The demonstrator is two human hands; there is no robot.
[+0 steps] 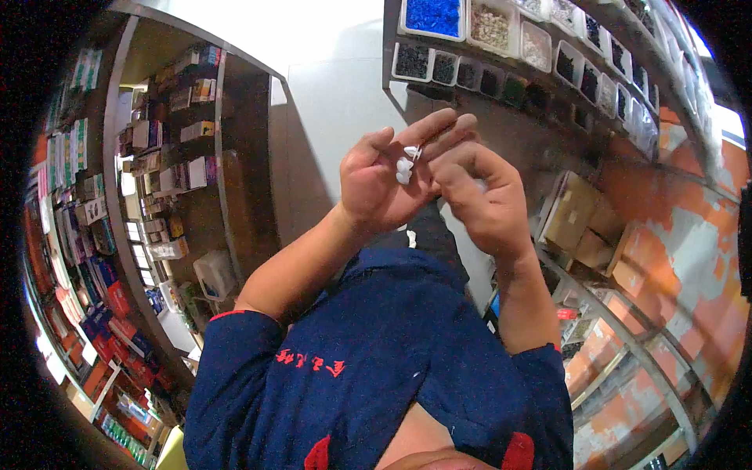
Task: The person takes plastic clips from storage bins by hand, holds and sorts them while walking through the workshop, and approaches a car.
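Note:
My left hand [384, 176] is palm up with its fingers spread and slightly curled. Small white plastic pieces [404, 171] lie on its palm, and one more pointed white piece [413, 151] sits near the base of the fingers. Over the edge of that palm, my right hand [486, 196] has its fingers bent in and pressed together. A bit of something whitish shows between them, too small to name. Both hands are in front of the dark blue shirt [345, 337], close together and touching or nearly so.
Shelves with plastic bins [432, 17] of small parts run along the upper right. Boxed goods fill a rack [223, 117] at the left. Cardboard boxes [576, 215] and a metal frame [627, 333] stand at the right, before a patchy orange wall [674, 274].

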